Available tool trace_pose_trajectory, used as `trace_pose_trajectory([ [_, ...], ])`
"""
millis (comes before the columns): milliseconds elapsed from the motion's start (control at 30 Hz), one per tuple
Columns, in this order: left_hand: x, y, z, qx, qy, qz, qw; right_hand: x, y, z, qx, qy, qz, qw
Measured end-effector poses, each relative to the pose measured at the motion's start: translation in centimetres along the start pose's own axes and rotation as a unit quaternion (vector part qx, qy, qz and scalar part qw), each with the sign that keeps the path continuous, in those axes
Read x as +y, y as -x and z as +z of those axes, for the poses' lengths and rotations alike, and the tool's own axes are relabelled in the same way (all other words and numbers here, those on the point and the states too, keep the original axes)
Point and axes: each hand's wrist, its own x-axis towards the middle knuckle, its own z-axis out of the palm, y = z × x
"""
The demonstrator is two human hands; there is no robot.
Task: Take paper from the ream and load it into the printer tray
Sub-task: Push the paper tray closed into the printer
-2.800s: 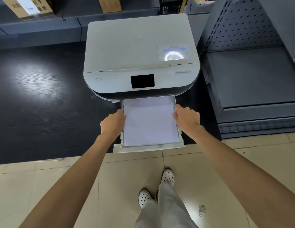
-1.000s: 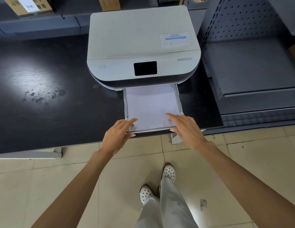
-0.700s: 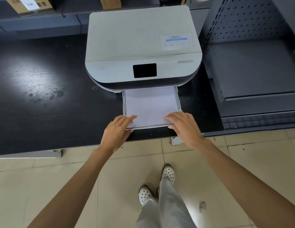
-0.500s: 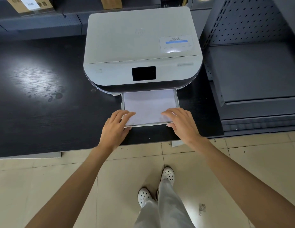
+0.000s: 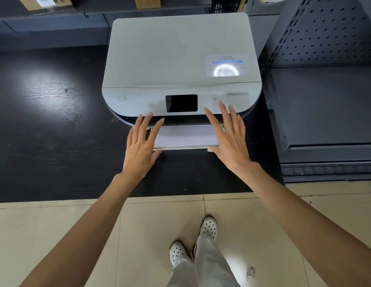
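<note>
A white printer (image 5: 180,59) with a small dark screen stands on a black table (image 5: 46,131). Its paper tray (image 5: 186,147) sticks out only a short way from under the front, with white paper (image 5: 184,135) lying in it. My left hand (image 5: 142,146) lies flat over the tray's left front corner, fingers spread and pointing at the printer. My right hand (image 5: 229,137) is flat over the right front corner, fingertips reaching the printer's front panel. Neither hand holds anything. No ream is in view.
Grey perforated metal shelving (image 5: 325,90) stands close to the printer's right side. Cardboard boxes (image 5: 44,3) sit on a shelf behind the table. Beige tiled floor (image 5: 149,235) and my white shoes (image 5: 208,227) are below the table's front edge.
The tray has slid most of the way into the printer. Both hands went from gripping its sides to its front edge and now lie flat with fingers spread.
</note>
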Motion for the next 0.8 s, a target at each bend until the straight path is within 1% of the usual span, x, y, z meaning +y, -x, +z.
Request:
trace_pose_trajectory([
  [200, -0.1, -2.8, -0.5, -0.004, -0.031, -0.006, 0.999, 0.2, -2.5, -0.5, 0.012, 0.035, -0.016, 0.999],
  [367, -0.5, -3.9, -0.7, -0.010, -0.066, -0.010, 0.998, 0.3, -3.8, -0.8, 0.004, 0.071, -0.032, 0.997],
  [533, -0.7, -4.9, -0.7, -0.003, -0.092, -0.007, 0.996, 0.4, -4.7, -1.0, -0.002, 0.076, -0.033, 0.997],
  [800, -0.7, -7.2, -1.0, 0.003, -0.095, -0.007, 0.995, 1.0, -6.6, -0.7, 0.008, 0.078, -0.029, 0.996],
])
